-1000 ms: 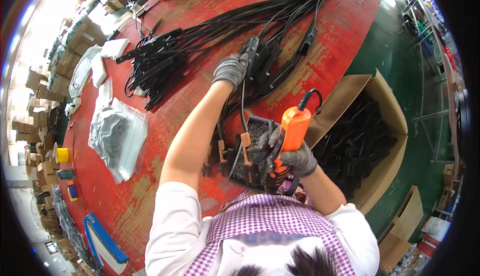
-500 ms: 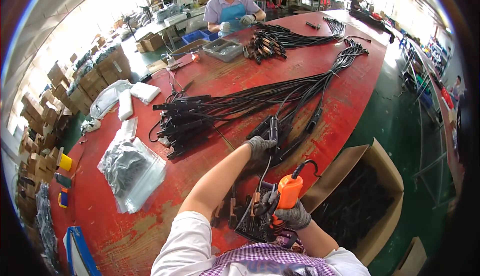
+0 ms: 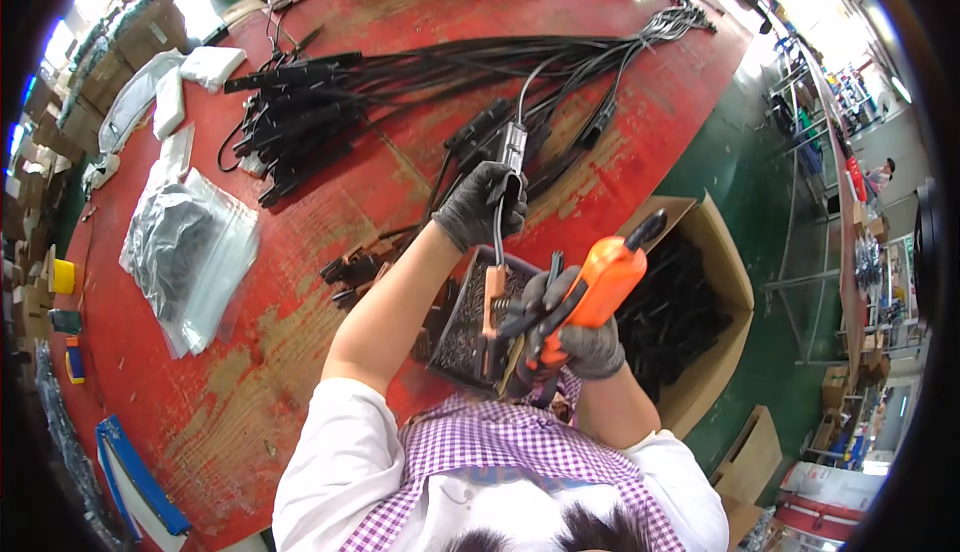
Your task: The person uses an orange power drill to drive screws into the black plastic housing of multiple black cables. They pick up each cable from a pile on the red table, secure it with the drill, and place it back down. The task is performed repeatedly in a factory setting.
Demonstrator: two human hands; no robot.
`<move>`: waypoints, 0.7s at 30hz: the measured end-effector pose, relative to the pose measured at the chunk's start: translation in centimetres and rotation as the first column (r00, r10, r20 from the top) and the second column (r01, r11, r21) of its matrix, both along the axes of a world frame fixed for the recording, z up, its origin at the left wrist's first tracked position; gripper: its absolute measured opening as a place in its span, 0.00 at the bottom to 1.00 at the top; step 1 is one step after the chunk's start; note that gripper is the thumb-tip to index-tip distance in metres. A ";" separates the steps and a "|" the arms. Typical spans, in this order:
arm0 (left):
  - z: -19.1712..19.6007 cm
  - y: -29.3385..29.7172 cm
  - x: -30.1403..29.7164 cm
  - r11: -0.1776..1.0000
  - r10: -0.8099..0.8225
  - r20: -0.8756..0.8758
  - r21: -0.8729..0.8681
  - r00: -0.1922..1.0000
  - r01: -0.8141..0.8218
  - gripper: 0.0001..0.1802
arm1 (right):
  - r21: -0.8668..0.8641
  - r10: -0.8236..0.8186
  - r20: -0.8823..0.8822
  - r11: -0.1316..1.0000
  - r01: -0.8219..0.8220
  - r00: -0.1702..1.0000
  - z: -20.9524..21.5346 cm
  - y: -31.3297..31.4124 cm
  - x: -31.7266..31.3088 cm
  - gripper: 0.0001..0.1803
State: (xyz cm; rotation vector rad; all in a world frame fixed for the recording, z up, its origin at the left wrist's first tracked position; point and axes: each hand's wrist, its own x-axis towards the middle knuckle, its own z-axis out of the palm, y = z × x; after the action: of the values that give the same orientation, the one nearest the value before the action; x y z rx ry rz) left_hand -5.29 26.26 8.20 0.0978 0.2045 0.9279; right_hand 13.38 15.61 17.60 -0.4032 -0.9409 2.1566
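My left hand [image 3: 483,204], in a dark grey glove, is closed round a black plastic handle sleeve [image 3: 512,147] threaded on a cable. From below the sleeve the grey cable [image 3: 498,237] runs down to a copper-coloured clamp piece with a spring [image 3: 493,297]. My gloved right hand [image 3: 590,344] grips an orange power screwdriver [image 3: 608,277], its dark cord end pointing up and right. The right fingers lie close to the clamp piece; whether they also hold it I cannot tell. Under both hands stands a dark tray of screws [image 3: 458,337].
Bundled black cables with handles [image 3: 310,117] lie across the red table [image 3: 300,292]. More copper-coloured clamp pieces [image 3: 350,267] sit left of the tray. Clear plastic bags [image 3: 190,252] are at left. A cardboard box of black parts [image 3: 735,297] stands at right.
My view has tipped downward, so the co-worker has left the picture. My left hand and the sleeve have come nearer the tray. The screwdriver has lifted slightly and leans further right.
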 end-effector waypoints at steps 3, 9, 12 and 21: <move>0.6 -4.9 -0.3 0.986 0.130 -0.227 -0.074 0.965 -0.150 0.12 | -0.068 -0.129 0.031 0.989 0.131 0.991 -2.6 1.0 -1.1 0.21; 3.2 -12.6 -0.8 0.987 0.140 -0.113 -0.062 0.984 -0.148 0.16 | -0.292 0.002 -0.005 0.957 -0.004 1.000 -4.8 1.8 -2.9 0.21; 1.9 -13.9 0.4 0.947 0.198 -0.096 -0.237 0.975 -0.216 0.18 | -0.290 0.029 0.065 0.957 -0.009 0.997 -5.5 2.2 -2.6 0.20; 0.6 -17.5 0.2 0.845 0.463 0.092 -0.346 0.881 -0.408 0.25 | 0.204 -0.485 -0.067 0.849 0.487 0.872 -3.9 3.9 4.1 0.21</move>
State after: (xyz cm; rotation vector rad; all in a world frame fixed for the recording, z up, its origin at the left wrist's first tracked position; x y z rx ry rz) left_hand -5.12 8.78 8.78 -0.3437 0.2175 1.3428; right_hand 17.50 19.49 13.71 -0.4632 -0.9346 1.5763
